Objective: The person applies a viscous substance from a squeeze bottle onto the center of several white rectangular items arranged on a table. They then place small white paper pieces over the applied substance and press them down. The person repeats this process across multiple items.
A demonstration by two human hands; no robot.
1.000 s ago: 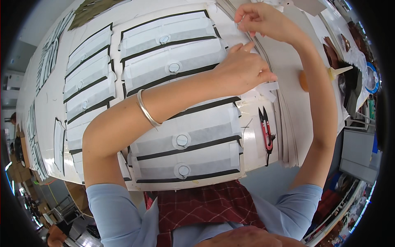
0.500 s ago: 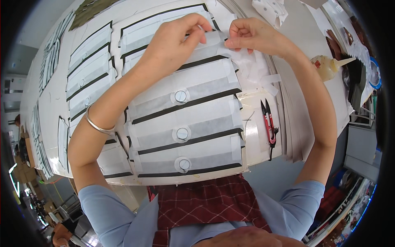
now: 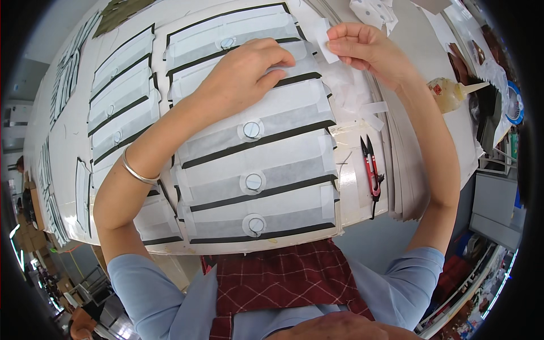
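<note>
Pinched between the thumb and fingers of my right hand (image 3: 365, 50) is a small white strip (image 3: 323, 42), which looks like paper or tape, held upright. My left hand (image 3: 246, 71) rests over the column of overlapping white fabric panels (image 3: 226, 150) with dark edges. Its thumb and forefinger are apart with nothing between them, and its other fingers are partly hidden. Round discs (image 3: 251, 130) sit on the panels, and pale strips (image 3: 327, 148) lie along their right ends. Translucent white scraps (image 3: 347, 85) lie below my right hand.
Red-handled thread snips (image 3: 371, 173) lie right of the panels. Further right are stacked grey sheets (image 3: 405, 175) and a yellowish bottle with a pointed nozzle (image 3: 449, 92). A second panel column (image 3: 122, 107) lies to the left. Spotted white cloth (image 3: 374, 12) sits at the far edge.
My hands have drawn apart from the right end of an upper panel. The left moved slightly down, its fingers spreading; the right moved right, with the white strip now plainly showing in it.
</note>
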